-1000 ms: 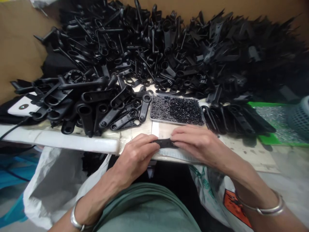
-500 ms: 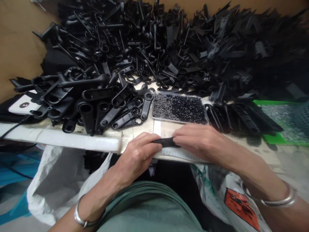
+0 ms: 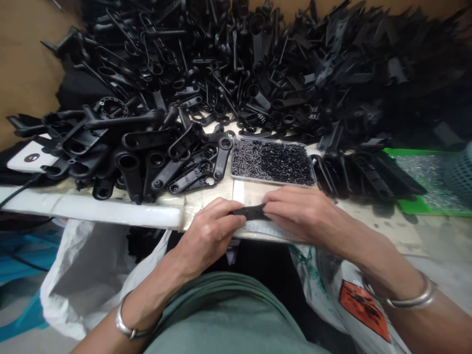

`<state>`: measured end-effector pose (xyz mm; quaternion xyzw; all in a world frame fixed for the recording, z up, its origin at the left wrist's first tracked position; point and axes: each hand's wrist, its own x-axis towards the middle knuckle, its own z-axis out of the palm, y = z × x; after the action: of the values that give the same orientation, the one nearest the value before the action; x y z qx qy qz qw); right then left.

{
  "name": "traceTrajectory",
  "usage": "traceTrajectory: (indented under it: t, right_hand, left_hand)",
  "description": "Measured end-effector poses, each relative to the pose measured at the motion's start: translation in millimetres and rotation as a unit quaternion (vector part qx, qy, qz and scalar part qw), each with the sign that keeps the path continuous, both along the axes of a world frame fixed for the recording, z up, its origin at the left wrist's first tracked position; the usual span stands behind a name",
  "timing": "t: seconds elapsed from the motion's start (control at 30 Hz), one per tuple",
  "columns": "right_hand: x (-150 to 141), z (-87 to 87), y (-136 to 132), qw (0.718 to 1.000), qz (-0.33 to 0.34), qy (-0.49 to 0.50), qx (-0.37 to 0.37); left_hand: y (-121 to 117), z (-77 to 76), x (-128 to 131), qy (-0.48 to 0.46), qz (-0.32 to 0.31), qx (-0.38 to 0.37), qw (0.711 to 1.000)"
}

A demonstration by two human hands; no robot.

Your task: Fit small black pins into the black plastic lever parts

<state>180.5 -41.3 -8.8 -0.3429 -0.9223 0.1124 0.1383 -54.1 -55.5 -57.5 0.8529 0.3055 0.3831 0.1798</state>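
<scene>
Between my hands, over the front edge of the bench, is a long black plastic part (image 3: 253, 212). My left hand (image 3: 212, 228) pinches its left end with thumb and fingers. At the other end, the fingers of my right hand (image 3: 308, 209) are closed round it and cover that end. Just beyond it lies a clear shallow tray (image 3: 236, 175) full of small dark and metallic pieces. Left of the tray are black plastic arms with ring-shaped ends (image 3: 223, 157). Flat black parts (image 3: 368, 177) rest to its right.
A large heap of black plastic parts (image 3: 236, 64) fills the back. At the right is a green tray (image 3: 409, 209) beside a blue-grey basket (image 3: 459, 169). A white box (image 3: 31, 158) sits at the left. White foam (image 3: 110, 211) lines the front edge, with a white sack (image 3: 88, 275) below.
The whole view has shifted slightly. Both hands keep hold of the black plastic part in nearly the same place above the bench edge.
</scene>
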Motion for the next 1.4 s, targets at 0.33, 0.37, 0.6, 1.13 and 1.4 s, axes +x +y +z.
traceTrajectory:
  t: [0.33, 0.37, 0.6, 1.13, 1.4]
  right_hand:
    - [-9, -10.7, 0, 0.998, -0.014, -0.017, 0.051]
    - [-10, -11.5, 0, 0.998, -0.019, -0.016, 0.056]
    - [1, -7.6, -6, 0.994, -0.067, 0.076, -0.04]
    - [18, 8.6, -11, 0.987, -0.136, 0.074, -0.05]
    - [20, -0.5, -15, 0.986, -0.144, 0.073, -0.048]
  left_hand:
    - [-1, -1.5, -1, 0.014, 0.0, 0.008, 1.0]
    - [-1, -1.7, -1, 0.016, 0.001, 0.007, 1.0]
    - [-2, -0.8, -1, 0.013, 0.007, 0.004, 1.0]
    - [-2, 1.0, 0, 0.005, 0.004, -0.004, 1.0]
    - [0, 0.6, 0, -0.005, 0.003, -0.01, 1.0]
